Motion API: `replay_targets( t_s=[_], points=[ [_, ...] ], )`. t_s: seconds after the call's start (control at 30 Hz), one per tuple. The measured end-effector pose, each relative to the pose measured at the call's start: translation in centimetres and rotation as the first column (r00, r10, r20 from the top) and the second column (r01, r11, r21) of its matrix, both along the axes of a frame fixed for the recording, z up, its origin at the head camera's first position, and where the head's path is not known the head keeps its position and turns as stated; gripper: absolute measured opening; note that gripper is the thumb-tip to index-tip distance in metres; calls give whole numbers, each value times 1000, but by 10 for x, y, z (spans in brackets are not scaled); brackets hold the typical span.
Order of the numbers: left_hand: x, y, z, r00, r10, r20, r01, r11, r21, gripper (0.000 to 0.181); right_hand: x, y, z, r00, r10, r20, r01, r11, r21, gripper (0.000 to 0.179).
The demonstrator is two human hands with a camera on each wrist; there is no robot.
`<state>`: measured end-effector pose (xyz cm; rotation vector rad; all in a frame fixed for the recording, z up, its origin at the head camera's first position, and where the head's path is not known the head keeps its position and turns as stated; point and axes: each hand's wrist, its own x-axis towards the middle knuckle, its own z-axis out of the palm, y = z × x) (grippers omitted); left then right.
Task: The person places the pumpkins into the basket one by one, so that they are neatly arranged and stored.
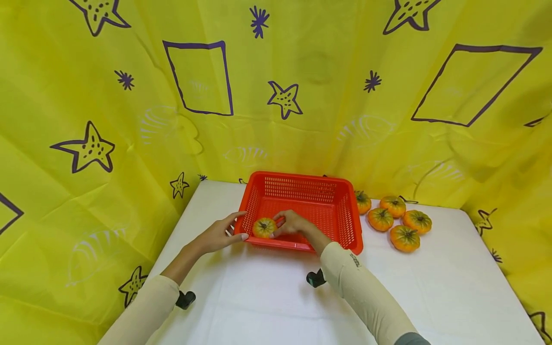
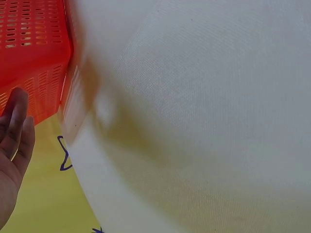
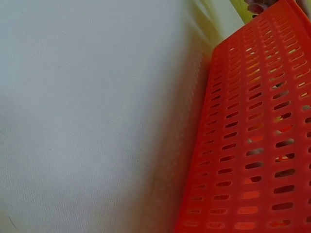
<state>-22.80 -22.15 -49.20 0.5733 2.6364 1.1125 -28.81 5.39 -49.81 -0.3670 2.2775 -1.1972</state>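
A red plastic basket (image 1: 297, 245) with slotted walls stands on the white table. My left hand (image 1: 217, 235) holds its near left corner, thumb on the front rim and fingers along the left side. In the left wrist view, the fingers of that hand (image 2: 14, 141) lie against the outside of the basket wall (image 2: 36, 92). Inside the basket, near that same corner, is a small orange-and-green pumpkin (image 1: 264, 227). My right hand (image 1: 291, 224) reaches over the front rim and grips the pumpkin's right side. The right wrist view shows the basket's slotted wall (image 3: 252, 131).
Several more pumpkins (image 1: 404, 238) sit on the table to the right of the basket, one close against its right wall. A yellow patterned curtain (image 1: 276, 139) hangs behind and along both sides. The white tabletop (image 1: 258, 297) extends in front of the basket.
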Motion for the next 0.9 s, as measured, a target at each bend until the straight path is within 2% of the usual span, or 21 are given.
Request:
replay_targets(
  t_s=[0.23,0.5,0.67,0.8,0.9],
  points=[
    [0,0,0,1000,-5,8,5,1000,-7,77,-2,4,3,998,-49,29,50,998,-38,52],
    [1,-1,0,1000,-6,11,6,1000,4,77,-4,27,13,997,-69,23,71,994,-83,57],
    [1,-2,0,1000,-1,11,1,1000,7,76,-3,51,28,999,-32,11,33,992,-118,63],
    [0,-1,-1,1000,-10,5,10,1000,6,77,1,72,43,1000,15,18,-12,987,-159,60],
    [0,-1,-1,1000,-7,6,7,1000,9,76,4,88,54,999,37,-15,-39,983,-179,56]
  ],
)
